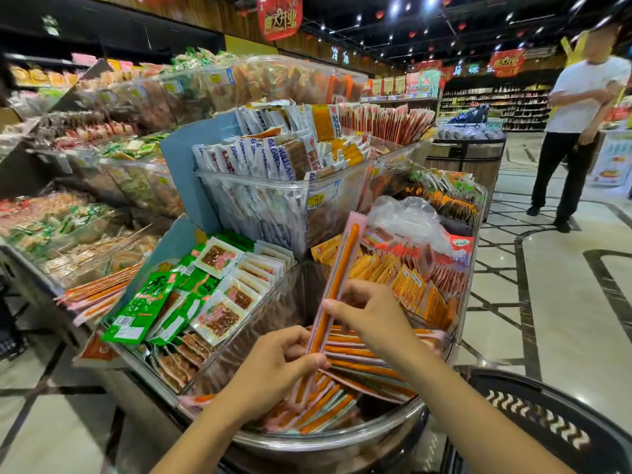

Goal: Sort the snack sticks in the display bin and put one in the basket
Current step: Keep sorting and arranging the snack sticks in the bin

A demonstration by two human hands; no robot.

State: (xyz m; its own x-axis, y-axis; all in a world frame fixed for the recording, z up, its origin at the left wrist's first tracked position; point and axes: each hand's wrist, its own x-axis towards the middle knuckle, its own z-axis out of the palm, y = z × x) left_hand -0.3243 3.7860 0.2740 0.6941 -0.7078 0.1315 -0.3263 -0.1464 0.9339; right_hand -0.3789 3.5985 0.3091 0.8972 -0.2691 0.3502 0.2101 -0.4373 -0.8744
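A long orange snack stick (pixel 342 258) in a pink wrapper stands almost upright over the clear display bin (pixel 273 309). My right hand (pixel 369 313) pinches it near its middle, and my left hand (pixel 273 364) grips its lower end. Under my hands, several more orange snack sticks (pixel 362 367) lie piled in the bin, some fanned to the right, some lying along the front. The black basket (pixel 554 422) sits at the lower right, beside the bin.
Clear bins of green, white and orange snack packs (pixel 191 295) surround the bin on a tiered stand. More loose sticks (pixel 99 292) hang over the left shelf edge. A person (pixel 578 131) stands on the tiled aisle at the far right.
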